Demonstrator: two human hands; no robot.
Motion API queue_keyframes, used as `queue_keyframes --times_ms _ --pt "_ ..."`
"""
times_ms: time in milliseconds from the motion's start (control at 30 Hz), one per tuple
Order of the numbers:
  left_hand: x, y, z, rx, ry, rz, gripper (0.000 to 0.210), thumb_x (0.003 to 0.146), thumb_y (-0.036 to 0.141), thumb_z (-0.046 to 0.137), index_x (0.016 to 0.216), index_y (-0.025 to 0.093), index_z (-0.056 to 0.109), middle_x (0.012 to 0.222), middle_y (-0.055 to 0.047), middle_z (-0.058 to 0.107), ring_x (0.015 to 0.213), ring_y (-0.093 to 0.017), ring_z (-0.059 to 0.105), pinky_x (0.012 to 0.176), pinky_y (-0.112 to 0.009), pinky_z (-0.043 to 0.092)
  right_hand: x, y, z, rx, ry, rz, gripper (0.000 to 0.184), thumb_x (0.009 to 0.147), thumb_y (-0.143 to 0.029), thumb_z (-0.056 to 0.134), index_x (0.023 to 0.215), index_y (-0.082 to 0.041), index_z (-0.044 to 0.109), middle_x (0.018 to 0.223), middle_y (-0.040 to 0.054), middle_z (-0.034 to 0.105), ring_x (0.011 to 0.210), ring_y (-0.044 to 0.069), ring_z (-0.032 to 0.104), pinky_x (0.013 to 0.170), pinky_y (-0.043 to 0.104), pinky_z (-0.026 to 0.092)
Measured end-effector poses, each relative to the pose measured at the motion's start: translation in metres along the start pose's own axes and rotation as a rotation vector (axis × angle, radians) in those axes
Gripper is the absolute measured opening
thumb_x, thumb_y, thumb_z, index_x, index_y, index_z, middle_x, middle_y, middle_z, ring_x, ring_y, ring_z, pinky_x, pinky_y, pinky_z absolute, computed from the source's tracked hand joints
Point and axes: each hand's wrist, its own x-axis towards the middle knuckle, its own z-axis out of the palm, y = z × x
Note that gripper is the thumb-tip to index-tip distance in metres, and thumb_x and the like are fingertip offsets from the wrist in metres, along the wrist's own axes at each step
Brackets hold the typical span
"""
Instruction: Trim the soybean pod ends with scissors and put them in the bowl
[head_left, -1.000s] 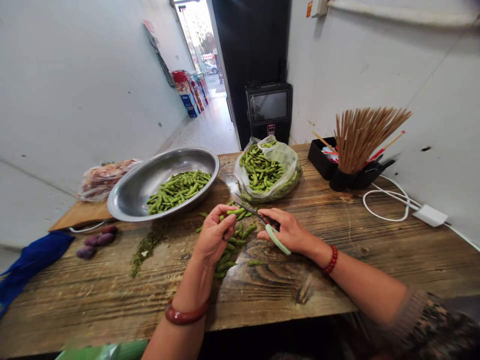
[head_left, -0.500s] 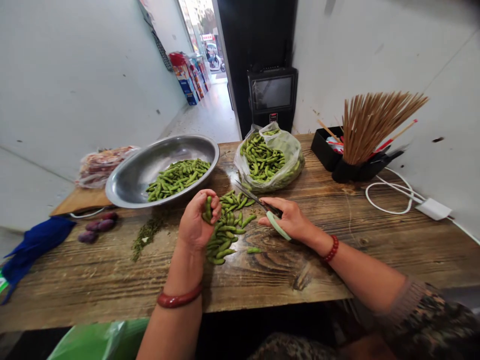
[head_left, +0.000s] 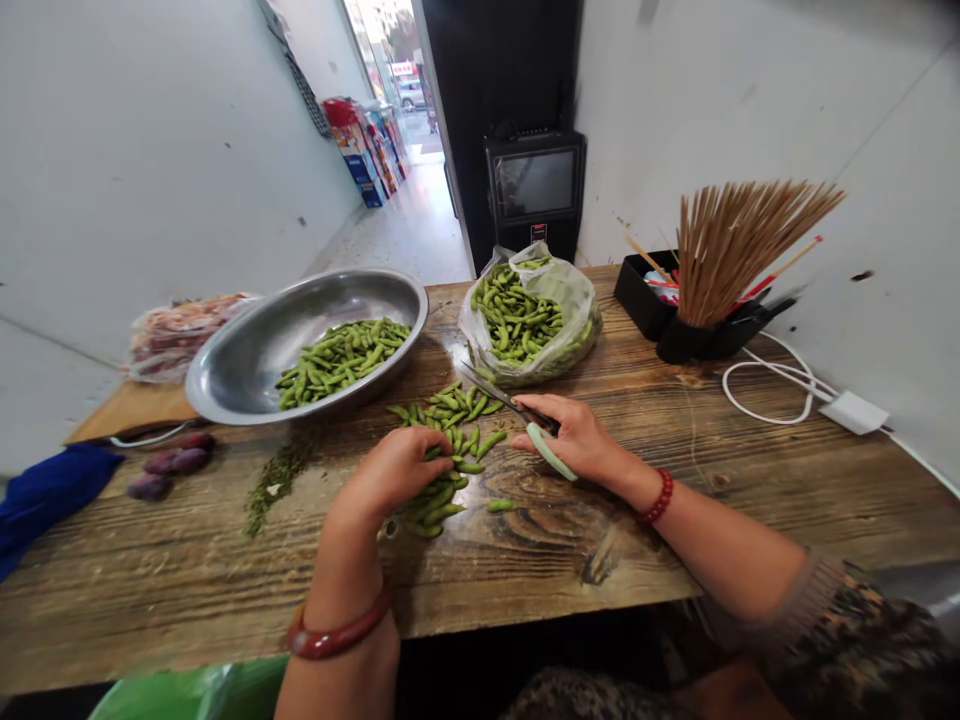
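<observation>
My left hand (head_left: 401, 468) reaches down onto a loose pile of green edamame pods (head_left: 435, 505) on the wooden table, its fingers curled round pods at the pile's edge. How many pods it holds is hidden under the hand. A pair of scissors (head_left: 551, 452) with pale green handles rests in my right hand (head_left: 577, 435), the blades pointing up and left over the table, slightly parted. One single pod (head_left: 502, 506) lies apart, below the scissors. Behind the pile stand a steel basin (head_left: 232, 385) with pods inside and a plastic bag (head_left: 581, 310) full of pods.
Small trimmings (head_left: 274, 480) and several purple, roundish pieces (head_left: 176, 462) lie at left, near a blue cloth (head_left: 52, 500). A wrapped pack (head_left: 184, 338) sits on a board. To the right are skewers (head_left: 750, 255) in a black holder and a white cable (head_left: 765, 420).
My left hand has turned over and lowered from above the pile onto the pods. My right hand keeps the scissors in nearly the same place. The view has shifted slightly.
</observation>
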Motion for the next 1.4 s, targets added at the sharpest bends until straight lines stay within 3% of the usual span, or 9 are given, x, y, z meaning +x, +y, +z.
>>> queue_keyframes --times_ms 133,300,467,600,800,933,1067,1167,1400 --pt "0.003 0.006 0.003 0.052 0.031 -0.025 0.012 0.072 0.021 0.060 0.076 0.020 0.072 0.077 -0.004 0.070 0.072 -0.019 0.060 0.068 -0.027 0.041 -0.001 0.000 0.001 0.001 0.011 -0.008 0.047 0.073 -0.039 0.075 0.114 -0.017 0.065 0.095 0.0078 0.069 0.084 0.020 0.065 0.076 0.030 0.053" --pt "0.005 0.027 0.004 -0.271 0.301 0.051 0.014 0.077 0.028 0.060 0.075 0.016 0.067 0.078 -0.004 0.064 0.075 -0.017 0.057 0.073 -0.027 0.042 -0.001 0.000 0.001 0.021 0.011 -0.010 0.048 0.074 -0.040 0.074 0.114 -0.017 0.065 0.094 0.0077 0.069 0.084 0.020 0.065 0.073 0.030 0.052" --pt "0.002 0.037 0.008 -0.720 0.219 -0.128 0.021 0.077 0.036 0.064 0.085 0.016 0.064 0.068 0.001 0.060 0.049 -0.007 0.040 0.047 -0.020 0.030 -0.001 -0.005 0.000 0.028 -0.043 -0.019 0.049 0.074 -0.039 0.074 0.117 -0.017 0.063 0.095 0.0077 0.067 0.081 0.019 0.062 0.070 0.029 0.051" --pt "0.002 0.038 0.012 -0.885 0.225 -0.162 0.031 0.073 0.037 0.070 0.095 0.015 0.066 0.070 0.000 0.062 0.045 -0.005 0.038 0.043 -0.019 0.027 -0.002 -0.006 0.001 0.000 -0.086 -0.044 0.050 0.074 -0.036 0.074 0.118 -0.017 0.061 0.084 0.0039 0.062 0.072 0.016 0.057 0.065 0.028 0.048" --pt "0.002 0.037 0.013 -0.937 0.180 -0.059 0.025 0.081 0.039 0.062 0.076 0.014 0.064 0.063 0.002 0.054 0.046 -0.005 0.034 0.042 -0.019 0.021 -0.004 -0.007 -0.001 -0.032 -0.129 -0.105 0.052 0.076 -0.035 0.074 0.122 -0.018 0.058 0.084 0.0034 0.060 0.071 0.015 0.055 0.065 0.027 0.046" --pt "0.003 0.036 0.013 -0.910 0.266 -0.057 0.023 0.075 0.037 0.069 0.084 0.016 0.068 0.063 0.003 0.052 0.049 -0.006 0.035 0.045 -0.020 0.025 -0.005 -0.009 -0.003 -0.075 -0.143 -0.132 0.054 0.078 -0.037 0.071 0.126 -0.020 0.054 0.088 0.0041 0.060 0.074 0.015 0.055 0.067 0.027 0.046" --pt "0.005 0.036 0.012 -0.840 0.360 0.009 0.018 0.072 0.031 0.072 0.080 0.015 0.069 0.078 -0.002 0.060 0.069 -0.013 0.051 0.064 -0.023 0.039 -0.005 -0.010 -0.004 -0.119 -0.149 -0.131 0.055 0.079 -0.038 0.071 0.127 -0.021 0.053 0.089 0.0043 0.060 0.076 0.016 0.056 0.067 0.027 0.047" --pt "0.006 0.035 0.013 -0.827 0.390 -0.006 0.017 0.070 0.027 0.075 0.075 0.015 0.064 0.078 -0.002 0.061 0.076 -0.014 0.052 0.072 -0.024 0.040 -0.005 -0.011 -0.004 -0.124 -0.153 -0.129 0.054 0.079 -0.038 0.071 0.128 -0.021 0.053 0.090 0.0043 0.060 0.076 0.016 0.057 0.068 0.027 0.048" --pt "0.004 0.038 0.016 -0.899 0.355 -0.064 0.021 0.067 0.025 0.076 0.079 0.016 0.061 0.073 0.002 0.056 0.060 -0.008 0.046 0.056 -0.019 0.036 -0.005 -0.010 -0.003 -0.134 -0.151 -0.112 0.054 0.079 -0.038 0.070 0.128 -0.021 0.053 0.088 0.0037 0.059 0.075 0.016 0.056 0.068 0.027 0.048"
